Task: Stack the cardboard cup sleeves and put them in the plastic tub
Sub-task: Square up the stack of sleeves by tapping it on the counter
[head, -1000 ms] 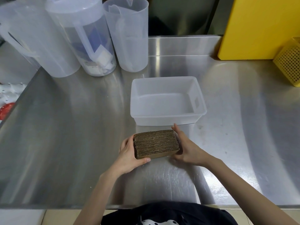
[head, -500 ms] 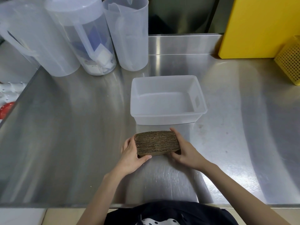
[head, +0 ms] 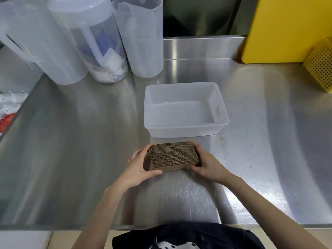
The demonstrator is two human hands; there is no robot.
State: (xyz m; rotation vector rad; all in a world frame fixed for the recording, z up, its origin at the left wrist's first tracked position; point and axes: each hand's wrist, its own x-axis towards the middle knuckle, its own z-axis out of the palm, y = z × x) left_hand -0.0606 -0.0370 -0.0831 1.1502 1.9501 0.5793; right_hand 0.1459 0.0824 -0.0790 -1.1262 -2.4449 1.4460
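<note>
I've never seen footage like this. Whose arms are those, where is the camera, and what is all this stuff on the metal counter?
There is no machine here: a person wears a camera on the head, looking forward and down, so you see their own two bare arms. The left hand and right hand press from either side on a stack of cardboard cup sleeves, both in a closed grip. The stack is low over the steel counter; whether it touches is hard to tell. Just beyond it sits an empty plastic tub, where the stack should go. At the back left stand three clear pitchers; at the right are a yellow board and a yellow basket.
</note>
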